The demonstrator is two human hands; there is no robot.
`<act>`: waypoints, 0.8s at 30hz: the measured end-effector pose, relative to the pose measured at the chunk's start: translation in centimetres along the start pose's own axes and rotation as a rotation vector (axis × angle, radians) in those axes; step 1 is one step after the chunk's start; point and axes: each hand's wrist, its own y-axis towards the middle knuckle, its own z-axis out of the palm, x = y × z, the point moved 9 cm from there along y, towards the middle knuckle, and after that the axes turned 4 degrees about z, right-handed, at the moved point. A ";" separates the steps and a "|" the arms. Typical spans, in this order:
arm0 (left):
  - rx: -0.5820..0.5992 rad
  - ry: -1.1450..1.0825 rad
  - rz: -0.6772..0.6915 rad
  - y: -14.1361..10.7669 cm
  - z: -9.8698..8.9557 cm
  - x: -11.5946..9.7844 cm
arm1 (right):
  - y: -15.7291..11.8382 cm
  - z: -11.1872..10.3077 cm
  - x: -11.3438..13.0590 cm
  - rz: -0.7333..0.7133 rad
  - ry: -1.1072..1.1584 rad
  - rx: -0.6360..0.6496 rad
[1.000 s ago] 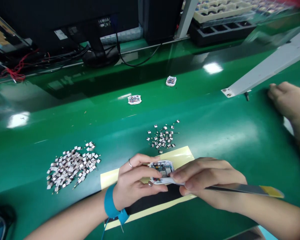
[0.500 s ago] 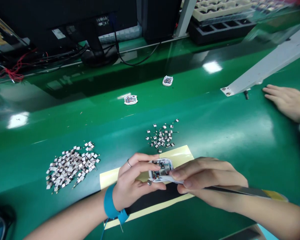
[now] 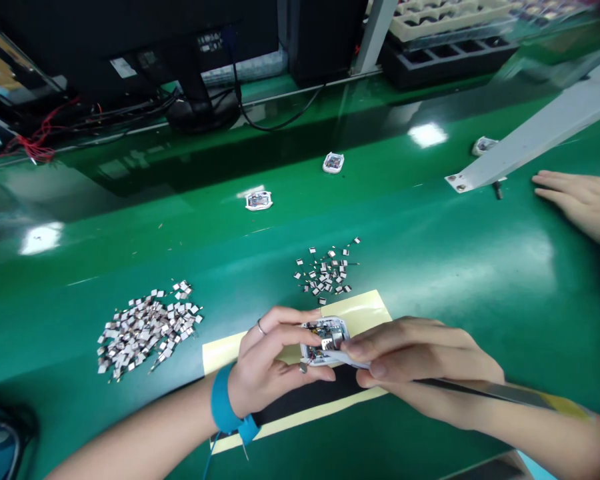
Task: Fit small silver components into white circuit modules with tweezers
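Note:
My left hand [image 3: 275, 363], a ring on one finger and a blue strap [image 3: 225, 403] at the wrist, grips a small white watch-like case [image 3: 305, 353] by its edges. A circuit board [image 3: 333, 330] with small parts shows inside the open case. My right hand [image 3: 430, 360] is closed around tweezers [image 3: 485, 390], metallic with a yellow patch near the rear end. Their pale front end reaches the lower edge of the case; the very tip is hard to make out. Both hands are above a black mat with a yellow border [image 3: 360, 307].
Small silvery wired parts lie in a big pile [image 3: 147, 330] at left and a smaller pile [image 3: 325, 273] ahead. More white cases [image 3: 259, 200] sit farther back, one beside a grey metal bar [image 3: 530, 140]. Another person's hand [image 3: 580, 200] rests at right. A monitor stand [image 3: 200, 113] and trays [image 3: 445, 60] stand behind.
Another white case has appeared behind the grey bar at right. The tweezers' front end has shifted slightly at the case, which stays in my left hand. The whole view has moved a little.

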 end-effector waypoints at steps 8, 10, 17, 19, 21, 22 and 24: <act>0.016 0.006 -0.117 -0.4 0.7 1.4 | 0.9 -0.5 1.7 -0.164 0.189 -0.119; 0.023 0.039 -0.137 -0.1 0.2 1.3 | 0.8 -1.5 1.3 -0.159 0.227 -0.201; -0.194 0.243 -0.148 4.7 -7.8 0.0 | -0.7 -5.2 2.2 -0.238 0.169 -0.395; -0.217 0.324 -0.198 6.8 -10.0 1.8 | -0.8 -5.3 3.5 -0.285 0.095 -0.359; -0.184 0.382 -0.271 8.5 -11.5 5.1 | -1.0 -5.3 4.7 -0.339 0.024 -0.328; -0.183 0.415 -0.303 8.9 -12.4 7.0 | -1.2 -5.4 5.1 -0.356 -0.007 -0.321; -0.193 0.481 -0.351 9.1 -14.1 10.5 | -1.5 -5.5 5.6 -0.392 -0.062 -0.294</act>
